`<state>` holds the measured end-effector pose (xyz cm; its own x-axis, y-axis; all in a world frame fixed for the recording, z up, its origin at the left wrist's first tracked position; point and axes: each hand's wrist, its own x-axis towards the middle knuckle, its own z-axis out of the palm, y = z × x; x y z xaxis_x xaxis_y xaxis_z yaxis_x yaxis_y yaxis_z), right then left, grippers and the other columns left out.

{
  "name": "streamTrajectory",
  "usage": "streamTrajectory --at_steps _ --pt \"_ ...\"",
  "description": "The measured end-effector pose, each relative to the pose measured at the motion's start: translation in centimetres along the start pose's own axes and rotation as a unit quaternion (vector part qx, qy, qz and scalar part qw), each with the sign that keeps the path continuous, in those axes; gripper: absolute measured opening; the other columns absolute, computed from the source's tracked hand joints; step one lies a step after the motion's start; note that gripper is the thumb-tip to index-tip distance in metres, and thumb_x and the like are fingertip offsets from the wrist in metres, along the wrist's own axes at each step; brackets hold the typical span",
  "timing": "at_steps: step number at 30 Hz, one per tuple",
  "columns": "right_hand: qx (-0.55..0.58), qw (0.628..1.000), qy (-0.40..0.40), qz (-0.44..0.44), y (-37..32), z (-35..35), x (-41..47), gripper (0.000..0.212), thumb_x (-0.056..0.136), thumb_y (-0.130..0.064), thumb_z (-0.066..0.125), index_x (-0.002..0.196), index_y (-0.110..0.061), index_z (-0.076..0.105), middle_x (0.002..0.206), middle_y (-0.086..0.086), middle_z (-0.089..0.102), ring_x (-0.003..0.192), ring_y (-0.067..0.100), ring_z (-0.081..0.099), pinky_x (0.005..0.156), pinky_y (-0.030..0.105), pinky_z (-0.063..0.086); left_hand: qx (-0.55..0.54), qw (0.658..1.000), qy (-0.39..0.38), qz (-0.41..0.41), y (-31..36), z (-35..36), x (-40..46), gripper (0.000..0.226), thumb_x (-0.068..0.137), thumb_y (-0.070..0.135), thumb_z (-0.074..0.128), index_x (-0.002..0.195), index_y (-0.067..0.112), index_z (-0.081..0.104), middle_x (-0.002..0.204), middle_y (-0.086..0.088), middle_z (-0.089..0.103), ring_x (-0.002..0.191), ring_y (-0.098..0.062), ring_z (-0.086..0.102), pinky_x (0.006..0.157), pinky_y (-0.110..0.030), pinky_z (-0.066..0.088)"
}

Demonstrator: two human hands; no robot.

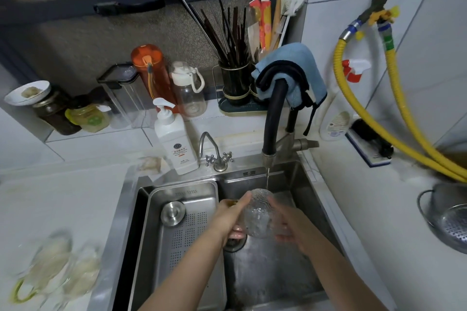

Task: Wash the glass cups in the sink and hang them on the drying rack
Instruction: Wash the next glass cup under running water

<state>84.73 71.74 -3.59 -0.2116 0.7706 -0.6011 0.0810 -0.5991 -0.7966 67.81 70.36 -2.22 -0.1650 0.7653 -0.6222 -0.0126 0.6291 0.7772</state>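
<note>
Under the tap (268, 156) — both hands' grip on cup (259, 214)

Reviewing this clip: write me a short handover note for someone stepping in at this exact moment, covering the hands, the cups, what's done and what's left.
Left hand: grips the glass cup from its left side.
Right hand: holds the same cup from the right.
The cup is over the sink, tilted, under the thin stream from the black faucet.
More glassware lies on the counter to the left of the sink; it is blurred, so count and state are unclear.
Done: rinsing of this cup is under way.
Left: finish it, hang it, then the rest. No drying rack can be made out in this view.
</note>
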Motion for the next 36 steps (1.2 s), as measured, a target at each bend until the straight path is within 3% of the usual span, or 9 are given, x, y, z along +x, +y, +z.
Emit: streamTrajectory --at_steps 2,6,9,12,15,19,23,30,36 --pt "-0.01 1.0 -0.013 -0.009 0.1 -0.5 0.2 0.037 0.076 -0.057 0.065 0.074 -0.021 0.061 0.068 -0.002 0.061 0.065 0.014 0.056 0.059 0.026 0.049 0.009 1.0 -0.011 0.001 0.0 0.2 0.2 0.054 0.076 0.059 0.069 0.106 0.019 0.051 0.102 -0.009 0.067 0.083 -0.029 0.071 0.068 -0.039 0.061" --pt "-0.025 0.995 -0.06 -0.08 -0.2 -1.4 0.5 0.051 0.072 -0.047 0.077 0.117 -0.025 0.065 0.115 -0.001 0.069 0.105 0.019 0.066 0.08 0.034 0.057 -0.044 0.997 -0.062 0.032 0.1 -1.2 0.5 0.077 0.062 0.045 0.081 0.125 0.022 0.042 0.121 -0.008 0.058 0.103 -0.028 0.067 0.076 -0.041 0.061" --pt "-0.045 0.985 -0.074 -0.15 -1.2 -2.0 0.8 0.053 0.078 -0.022 0.078 0.127 -0.022 0.058 0.122 -0.001 0.067 0.111 0.016 0.065 0.088 0.03 0.055 -0.089 0.988 -0.094 0.08 0.3 -1.5 1.0 0.063 0.077 0.012 0.077 0.128 0.019 0.042 0.109 -0.006 0.05 0.097 -0.02 0.063 0.076 -0.033 0.06" --pt "-0.054 0.979 -0.062 -0.185 -1.7 -3.6 1.0 0.077 0.071 -0.024 0.083 0.138 -0.021 0.046 0.135 -0.003 0.057 0.123 0.013 0.056 0.097 0.031 0.052 -0.106 0.98 -0.121 0.119 1.2 -0.2 1.5 0.057 0.08 -0.007 0.071 0.121 0.02 0.043 0.098 -0.001 0.049 0.094 -0.016 0.058 0.086 -0.034 0.055" --pt "-0.055 0.973 -0.068 -0.215 -1.5 -4.8 0.2 0.072 0.072 -0.023 0.08 0.136 -0.021 0.046 0.13 -0.001 0.06 0.118 0.013 0.059 0.092 0.029 0.053 -0.089 0.974 -0.148 0.143 1.5 1.0 1.9 0.062 0.071 -0.01 0.077 0.112 0.024 0.045 0.099 0.001 0.059 0.094 -0.017 0.061 0.094 -0.042 0.051" --pt "-0.072 0.966 -0.059 -0.241 -0.5 -3.6 -0.4 0.075 0.064 -0.025 0.081 0.131 -0.015 0.048 0.124 0.001 0.062 0.113 0.014 0.062 0.083 0.024 0.054 -0.035 0.974 -0.158 0.161 0.5 -0.3 1.7 0.067 0.072 -0.011 0.075 0.119 0.026 0.046 0.107 -0.003 0.06 0.094 -0.013 0.062 0.081 -0.026 0.053" --pt "-0.136 0.949 -0.06 -0.277 -1.4 -1.0 1.0 0.057 0.073 0.005 0.077 0.117 -0.023 0.054 0.107 -0.011 0.064 0.101 -0.009 0.061 0.08 0.008 0.048 -0.055 0.976 -0.136 0.162 0.9 -3.4 1.8 0.085 0.055 0.008 0.088 0.128 0.024 0.047 0.122 -0.013 0.058 0.106 -0.026 0.062 0.095 -0.039 0.052" --pt "-0.091 0.956 -0.064 -0.271 -1.4 -4.2 1.5 0.067 0.073 -0.008 0.074 0.134 -0.012 0.046 0.126 0.004 0.06 0.112 0.011 0.062 0.081 0.019 0.053 -0.057 0.97 -0.166 0.168 1.3 0.2 2.8 0.065 0.073 -0.014 0.072 0.12 0.024 0.048 0.113 -0.011 0.054 0.103 -0.023 0.059 0.093 -0.035 0.052" --pt "-0.131 0.954 -0.051 -0.265 0.1 -1.9 1.8 0.064 0.073 -0.001 0.078 0.129 -0.017 0.052 0.122 -0.008 0.065 0.112 0.008 0.062 0.085 0.018 0.052 -0.068 0.98 -0.134 0.133 -0.3 -2.3 2.3 0.068 0.066 -0.006 0.081 0.118 0.026 0.051 0.112 -0.007 0.06 0.103 -0.026 0.062 0.099 -0.043 0.05"
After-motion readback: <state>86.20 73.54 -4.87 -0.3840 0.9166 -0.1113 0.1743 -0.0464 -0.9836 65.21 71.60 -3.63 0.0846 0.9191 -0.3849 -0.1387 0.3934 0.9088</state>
